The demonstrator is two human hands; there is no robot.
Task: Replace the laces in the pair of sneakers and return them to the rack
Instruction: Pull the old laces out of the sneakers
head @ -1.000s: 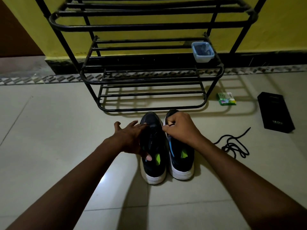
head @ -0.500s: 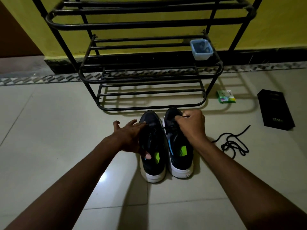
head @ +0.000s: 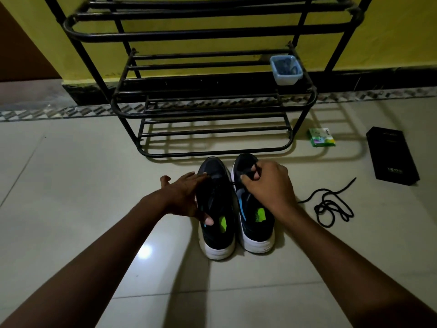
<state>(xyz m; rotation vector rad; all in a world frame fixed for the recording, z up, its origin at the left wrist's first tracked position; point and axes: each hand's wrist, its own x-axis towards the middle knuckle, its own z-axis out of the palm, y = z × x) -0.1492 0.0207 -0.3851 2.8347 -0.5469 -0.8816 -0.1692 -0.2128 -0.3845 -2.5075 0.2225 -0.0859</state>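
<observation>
Two dark sneakers with white soles stand side by side on the floor, toes toward the black metal rack [head: 212,152]. My left hand [head: 184,195] rests on the outer side of the left sneaker [head: 217,223], fingers straight over its top, thumb at the collar. My right hand [head: 267,183] is curled over the front of the right sneaker [head: 255,230] and pinches a black lace there. A loose black lace [head: 331,204] lies coiled on the floor to the right.
A small clear tub [head: 286,69] sits on the rack's middle shelf at the right. On the tiled floor right of the rack lie a green packet [head: 321,137] and a black box [head: 392,156]. A yellow wall stands behind the rack.
My right hand has moved forward along the right sneaker toward its toe, holding the lace. The left hand has stayed on the left sneaker.
</observation>
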